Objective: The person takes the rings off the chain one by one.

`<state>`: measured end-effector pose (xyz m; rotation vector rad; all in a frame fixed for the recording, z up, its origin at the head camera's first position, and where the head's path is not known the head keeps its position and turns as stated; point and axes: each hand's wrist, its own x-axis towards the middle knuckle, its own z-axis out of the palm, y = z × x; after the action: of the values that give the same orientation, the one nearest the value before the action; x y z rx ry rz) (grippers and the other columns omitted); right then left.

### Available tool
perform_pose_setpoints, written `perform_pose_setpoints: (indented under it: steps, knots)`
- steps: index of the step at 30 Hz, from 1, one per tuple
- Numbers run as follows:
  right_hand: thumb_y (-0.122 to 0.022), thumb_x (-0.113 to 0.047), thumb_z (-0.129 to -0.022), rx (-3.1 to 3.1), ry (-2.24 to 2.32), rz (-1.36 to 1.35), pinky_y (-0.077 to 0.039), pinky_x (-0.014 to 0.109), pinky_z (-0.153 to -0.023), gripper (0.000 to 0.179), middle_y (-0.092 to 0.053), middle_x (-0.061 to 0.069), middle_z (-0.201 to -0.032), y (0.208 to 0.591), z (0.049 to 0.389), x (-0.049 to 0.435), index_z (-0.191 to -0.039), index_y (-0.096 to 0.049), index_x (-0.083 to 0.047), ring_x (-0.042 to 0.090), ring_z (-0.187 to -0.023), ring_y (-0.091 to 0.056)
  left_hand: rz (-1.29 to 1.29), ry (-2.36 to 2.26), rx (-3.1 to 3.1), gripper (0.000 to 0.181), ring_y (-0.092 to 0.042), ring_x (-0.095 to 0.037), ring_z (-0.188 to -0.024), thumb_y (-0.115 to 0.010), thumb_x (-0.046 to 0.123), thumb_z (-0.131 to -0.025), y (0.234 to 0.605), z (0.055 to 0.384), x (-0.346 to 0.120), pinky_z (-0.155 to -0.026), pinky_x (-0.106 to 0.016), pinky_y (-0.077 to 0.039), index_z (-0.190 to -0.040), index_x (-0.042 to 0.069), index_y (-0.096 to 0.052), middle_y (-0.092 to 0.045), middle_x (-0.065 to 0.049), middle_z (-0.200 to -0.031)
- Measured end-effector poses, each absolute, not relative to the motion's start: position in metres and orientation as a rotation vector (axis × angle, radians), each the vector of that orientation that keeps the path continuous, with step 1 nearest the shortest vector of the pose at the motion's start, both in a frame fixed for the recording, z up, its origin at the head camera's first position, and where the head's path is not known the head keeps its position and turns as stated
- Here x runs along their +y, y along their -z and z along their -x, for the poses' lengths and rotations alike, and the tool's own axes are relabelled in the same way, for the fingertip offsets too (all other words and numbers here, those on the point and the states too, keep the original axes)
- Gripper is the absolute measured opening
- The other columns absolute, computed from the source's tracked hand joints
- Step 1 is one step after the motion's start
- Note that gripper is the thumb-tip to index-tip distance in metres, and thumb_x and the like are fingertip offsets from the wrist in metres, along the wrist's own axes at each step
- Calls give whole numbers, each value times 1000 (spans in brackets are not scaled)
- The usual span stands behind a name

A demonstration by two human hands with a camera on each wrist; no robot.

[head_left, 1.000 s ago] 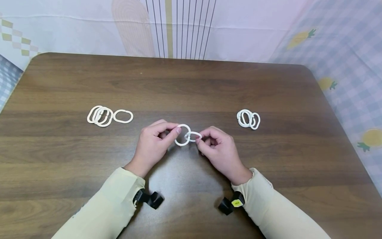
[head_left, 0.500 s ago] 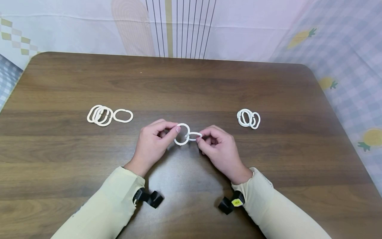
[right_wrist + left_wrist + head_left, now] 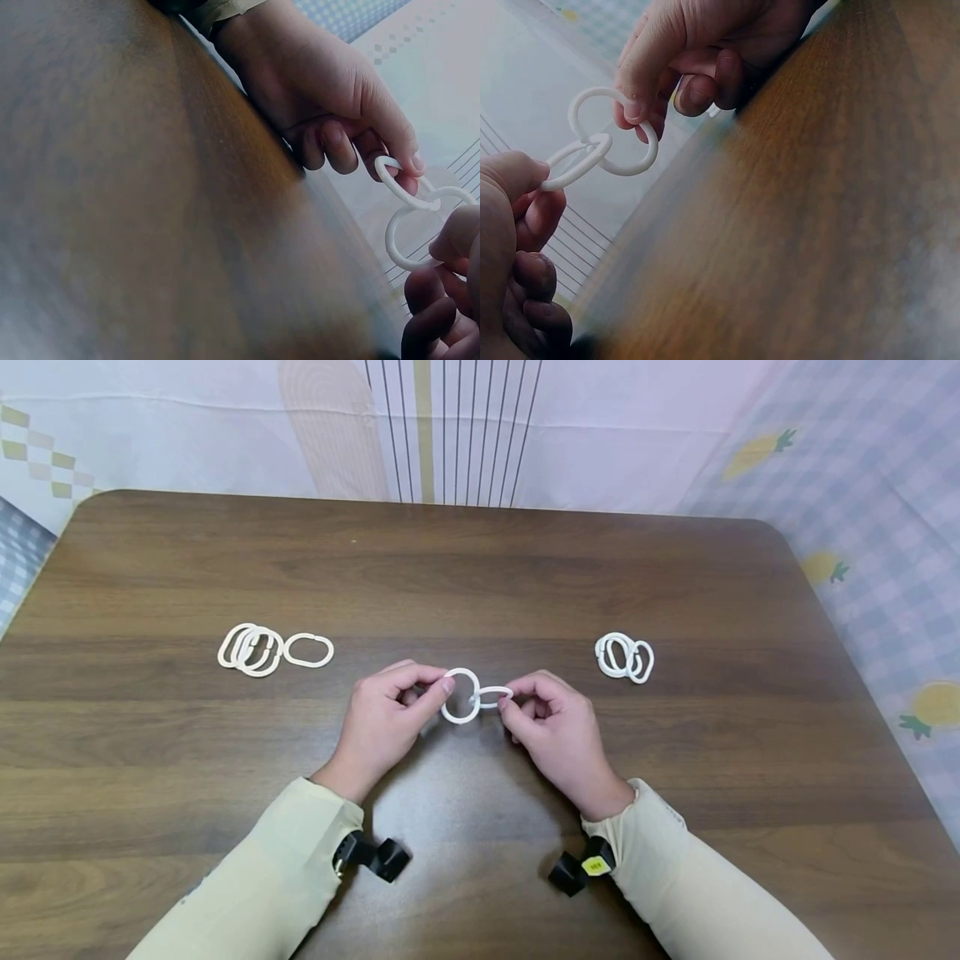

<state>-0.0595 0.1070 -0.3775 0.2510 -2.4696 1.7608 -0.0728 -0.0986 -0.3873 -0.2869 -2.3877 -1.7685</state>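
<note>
Two white plastic rings are hooked through each other between the hands, held up over the table. My left hand pinches the left ring between thumb and forefinger at its upper left edge. The right ring appears nearly edge-on from the head, its outer end pinched by thumb and forefinger of my right hand. In the left wrist view, the left ring crosses the right ring at one point. From the right wrist, the left ring likewise passes through the right ring.
On the brown wooden table, several overlapping oval rings lie at left, with a single oval ring beside them. A smaller cluster of rings lies at right. A patterned curtain hangs behind the far edge.
My right hand has shifted slightly right, and the linked rings have drawn a little further apart. My left hand has barely moved, and the rings on the table stay put.
</note>
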Motion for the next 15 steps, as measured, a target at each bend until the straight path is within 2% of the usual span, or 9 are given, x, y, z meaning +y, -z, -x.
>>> perform_pose_setpoints:
  steps: [7, 15]
  knots:
    - [-70, 0, -86, -2495, -1775, -199, -41, 21, -44, 3, -58, 4, -59, 378, 60, 109, -88, -69, -2, 10, -48, -53, 288, 1768, -2388, 8, -49, -8, -57, -76, 10, -88, 387, 72, -98, -51, -18, -39, -94, 7, -79, -67, -1, -76]
    - [-70, -4, -87, -2509, -1821, -160, -41, 21, -46, 5, -57, 2, -56, 376, 61, 110, -90, -69, 0, 10, -47, -51, 284, 1757, -2401, 7, -48, -8, -55, -77, 11, -88, 387, 72, -99, -50, -17, -38, -94, 8, -78, -66, -1, -75]
